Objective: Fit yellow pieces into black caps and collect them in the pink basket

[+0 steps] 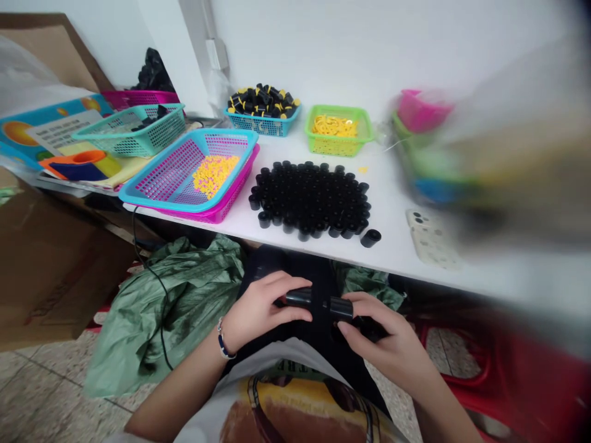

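The left hand (261, 311) curls closed around one short black plastic tube (299, 298) and the right hand (388, 347) pinches a second black plastic tube (341, 309), the two meeting end to end above the lap, with a cluster of upright black plastic tubes (309, 200) at 12 o'clock on the white table (392, 246).

The left hand (261, 311) pinches a black tube (298, 298) and the right hand (383, 341) a second black tube (341, 309), end to end over the lap, below the white worktop (406, 246), where many more black tubes (309, 200) stand packed beside a blue basket (152, 165) of yellow pieces (215, 175)
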The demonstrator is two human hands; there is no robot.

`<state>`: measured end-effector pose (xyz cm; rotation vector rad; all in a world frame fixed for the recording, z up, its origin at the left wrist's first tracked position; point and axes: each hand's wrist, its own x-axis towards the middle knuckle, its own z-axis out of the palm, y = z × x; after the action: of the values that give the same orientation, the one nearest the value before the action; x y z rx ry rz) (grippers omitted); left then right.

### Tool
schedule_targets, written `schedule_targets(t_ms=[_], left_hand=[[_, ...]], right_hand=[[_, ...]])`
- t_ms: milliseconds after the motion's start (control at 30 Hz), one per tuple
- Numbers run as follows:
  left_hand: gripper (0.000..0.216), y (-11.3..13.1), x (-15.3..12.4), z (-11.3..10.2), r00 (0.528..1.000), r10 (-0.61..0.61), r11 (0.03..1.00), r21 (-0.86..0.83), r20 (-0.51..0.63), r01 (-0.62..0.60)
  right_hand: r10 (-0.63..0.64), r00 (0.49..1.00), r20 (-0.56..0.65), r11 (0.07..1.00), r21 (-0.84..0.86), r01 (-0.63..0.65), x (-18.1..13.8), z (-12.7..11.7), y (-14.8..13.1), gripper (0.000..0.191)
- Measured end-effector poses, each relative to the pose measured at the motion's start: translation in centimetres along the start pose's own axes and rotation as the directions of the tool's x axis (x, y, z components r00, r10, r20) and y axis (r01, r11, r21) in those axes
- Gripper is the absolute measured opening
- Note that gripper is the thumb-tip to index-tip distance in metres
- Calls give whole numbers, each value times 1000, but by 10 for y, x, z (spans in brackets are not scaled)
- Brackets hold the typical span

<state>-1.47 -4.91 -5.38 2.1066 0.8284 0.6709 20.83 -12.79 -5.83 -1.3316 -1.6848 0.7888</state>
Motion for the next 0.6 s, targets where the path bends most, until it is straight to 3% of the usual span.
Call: schedule_targets(t_ms=[400, 533, 600], left_hand=[[42, 7, -4, 2, 1000, -26, 998, -57, 3, 26], [42, 9, -3, 4, 997, -22, 997, -73, 80, 28], [44, 10, -2, 5, 993, -12, 996, -85, 120, 22]], right_hand=[[-55, 997, 54, 998, -31, 56, 2, 1, -11, 9], [-93, 994, 53, 990, -105, 98, 1, 2, -12, 9], [-93, 990, 110, 984, -143, 108, 1, 4, -14, 9]])
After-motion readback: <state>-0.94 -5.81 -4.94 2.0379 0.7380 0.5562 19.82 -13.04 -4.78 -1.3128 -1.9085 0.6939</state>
